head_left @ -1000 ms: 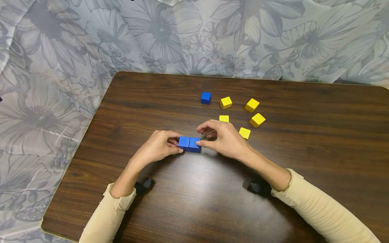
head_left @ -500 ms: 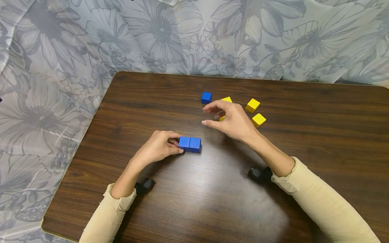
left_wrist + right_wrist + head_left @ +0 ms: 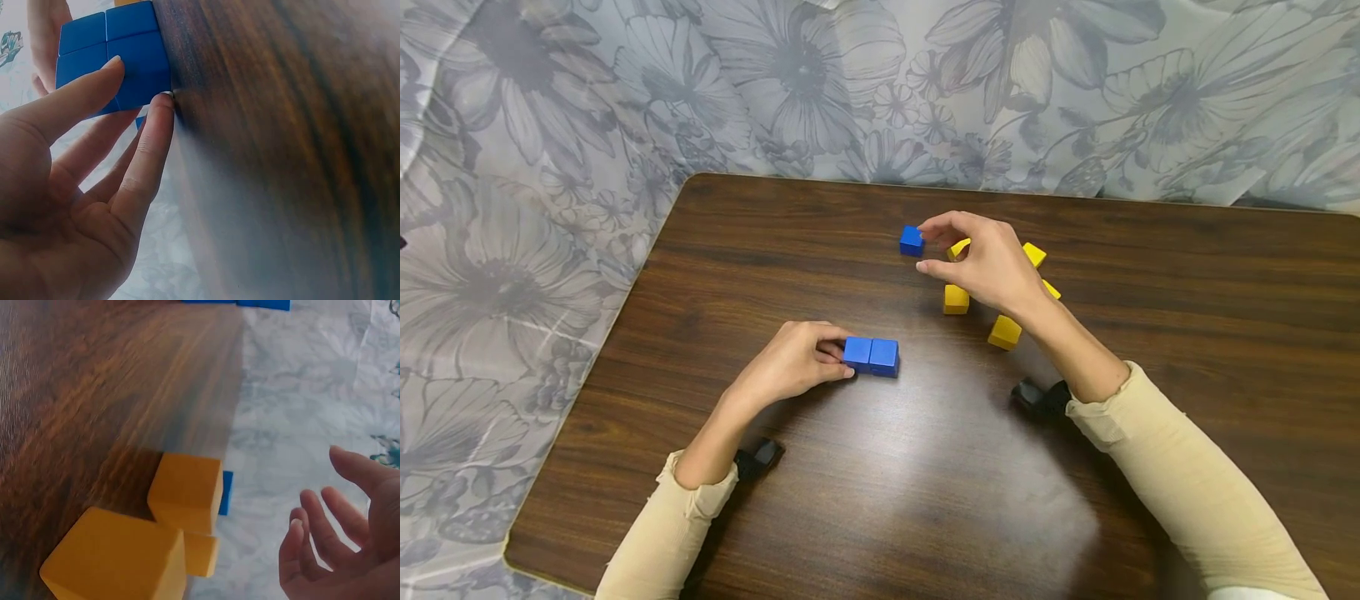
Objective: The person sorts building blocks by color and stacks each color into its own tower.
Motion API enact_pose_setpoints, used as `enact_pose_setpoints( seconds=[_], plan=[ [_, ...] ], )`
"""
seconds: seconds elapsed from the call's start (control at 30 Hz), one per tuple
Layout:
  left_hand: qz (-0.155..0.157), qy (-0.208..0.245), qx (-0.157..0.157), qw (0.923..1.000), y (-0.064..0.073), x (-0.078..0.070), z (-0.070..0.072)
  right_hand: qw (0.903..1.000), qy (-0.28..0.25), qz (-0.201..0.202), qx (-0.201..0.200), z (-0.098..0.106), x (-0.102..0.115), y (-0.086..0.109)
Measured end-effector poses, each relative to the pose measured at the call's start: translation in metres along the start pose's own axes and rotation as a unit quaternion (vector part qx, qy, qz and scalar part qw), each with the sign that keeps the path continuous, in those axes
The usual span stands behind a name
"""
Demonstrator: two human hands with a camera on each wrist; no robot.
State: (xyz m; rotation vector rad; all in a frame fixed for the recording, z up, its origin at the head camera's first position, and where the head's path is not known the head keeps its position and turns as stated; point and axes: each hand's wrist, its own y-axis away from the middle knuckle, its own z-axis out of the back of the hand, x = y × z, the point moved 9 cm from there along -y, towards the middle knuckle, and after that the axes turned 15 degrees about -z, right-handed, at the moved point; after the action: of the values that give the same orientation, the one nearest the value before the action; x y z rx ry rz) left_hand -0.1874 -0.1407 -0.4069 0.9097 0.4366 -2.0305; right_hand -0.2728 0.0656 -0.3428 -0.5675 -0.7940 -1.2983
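Observation:
Blue cubes stand together near the table's middle; the left wrist view shows this blue cube block as two wide and two high. My left hand holds its left end between thumb and fingers. Farther back lies a single blue cube. Just right of it hovers my right hand, thumb and fingers parted around air, its fingertips close to that cube; whether they touch it I cannot tell. Beneath and around this hand lie several yellow cubes, some partly hidden by it.
A dark wood table carries everything. Behind it and on the left hangs a grey floral cloth. Another yellow cube lies below my right wrist. Black wrist cameras are strapped under both forearms.
My right hand has left the blue cube block and moved back and to the right, over the yellow cubes to the lone blue cube. My left hand has stayed at the block.

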Motion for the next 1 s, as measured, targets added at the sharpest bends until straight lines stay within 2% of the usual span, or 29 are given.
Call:
enact_pose_setpoints(
  seconds=[0.27, 0.5, 0.7, 0.9, 1.0],
  plan=[
    [0.005, -0.007, 0.005, 1.0, 0.0, 0.002, -0.001, 0.9999, 0.008, -0.013, -0.009, 0.001, -0.01, -0.016],
    [0.0, -0.002, 0.011, 0.9999, 0.001, 0.001, -0.001, 0.9991, -0.006, -0.041, -0.007, -0.003, -0.018, -0.031],
    [0.002, -0.002, 0.012, 0.9999, -0.001, 0.001, -0.001, 0.9987, -0.003, -0.051, -0.002, -0.009, -0.019, -0.04],
    [-0.002, -0.002, 0.013, 0.9999, -0.002, 0.001, -0.002, 0.9963, 0.012, -0.085, 0.003, -0.014, -0.03, -0.045],
    [0.003, -0.006, 0.011, 0.9999, 0.0, 0.001, -0.002, 0.9961, 0.019, -0.086, 0.002, -0.019, -0.032, -0.047]
  ],
)
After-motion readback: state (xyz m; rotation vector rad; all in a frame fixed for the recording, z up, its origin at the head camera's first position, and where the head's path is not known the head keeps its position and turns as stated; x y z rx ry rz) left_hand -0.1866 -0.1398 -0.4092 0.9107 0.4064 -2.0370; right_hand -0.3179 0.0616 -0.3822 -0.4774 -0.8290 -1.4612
